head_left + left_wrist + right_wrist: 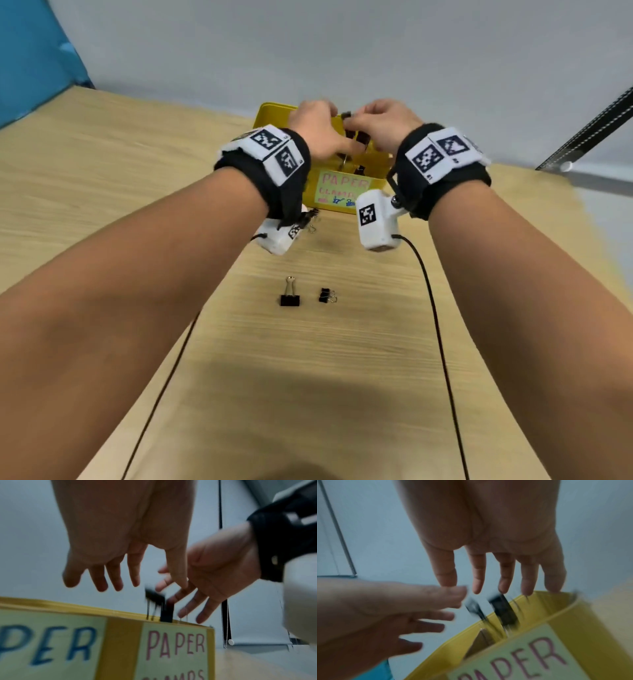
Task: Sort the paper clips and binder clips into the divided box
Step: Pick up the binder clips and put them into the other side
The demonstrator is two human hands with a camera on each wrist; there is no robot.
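Note:
The yellow divided box [270, 113] stands at the table's far edge, its front labelled "PAPER CLAMPS". My left hand [318, 130] and right hand [380, 126] hover together over its right compartment. In the left wrist view the left hand [109, 580] has straight, spread fingers holding nothing. The right hand [501, 577] is spread the same way. Below the fingertips, blurred black binder clips [503, 609] are in the air at the box [590, 622] rim; one such clip [155, 597] shows over the box wall [123, 642]. A large binder clip [290, 297] and a small binder clip [326, 295] lie on the table.
Another small clip [311, 222] lies just before the box, partly hidden by my left wrist camera. Two black cables [442, 342] trail back along the wooden table [308, 377]. A beaded blind cord [589, 133] hangs at the right and a blue panel [30, 51] stands at the left.

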